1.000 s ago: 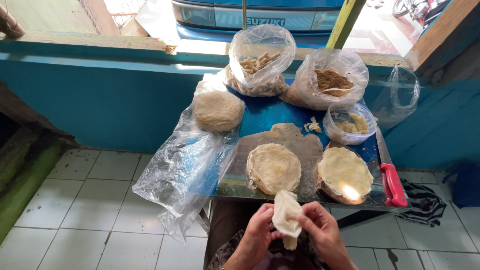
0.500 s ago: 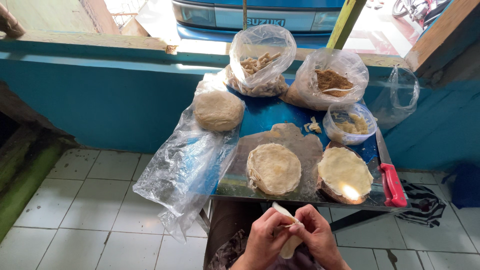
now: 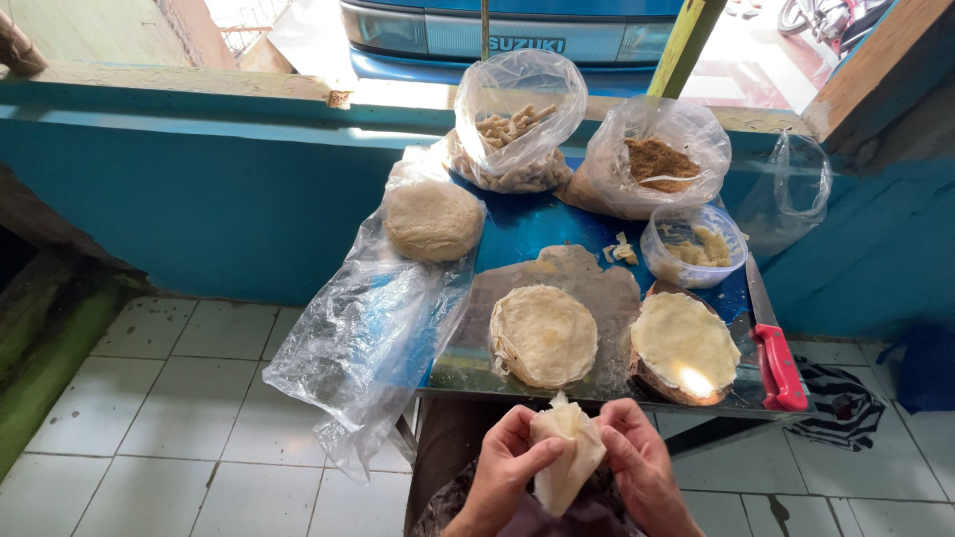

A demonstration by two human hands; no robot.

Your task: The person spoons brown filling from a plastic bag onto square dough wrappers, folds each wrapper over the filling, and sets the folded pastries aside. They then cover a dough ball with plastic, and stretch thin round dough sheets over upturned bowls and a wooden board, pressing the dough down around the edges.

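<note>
My left hand (image 3: 502,474) and my right hand (image 3: 642,472) both grip a pale folded wrapper (image 3: 565,452) at the bottom middle, below the front edge of a small blue table (image 3: 537,224). Just beyond my hands lies a round stack of thin wrappers (image 3: 543,335) on a grey board (image 3: 582,273). To its right sits a bowl of pale filling (image 3: 684,344).
A stack of dough rounds (image 3: 433,220) rests on a clear plastic bag (image 3: 363,338) hanging off the table's left. Two open bags (image 3: 517,124) (image 3: 657,164), a small plastic tub (image 3: 693,246) and a red-handled knife (image 3: 779,363) stand around. Behind is a blue wall (image 3: 199,189); below, a tiled floor (image 3: 149,428).
The wrapper was held open and flat, then folded between my fingers; now it is a closed, pointed packet raised slightly between both hands.
</note>
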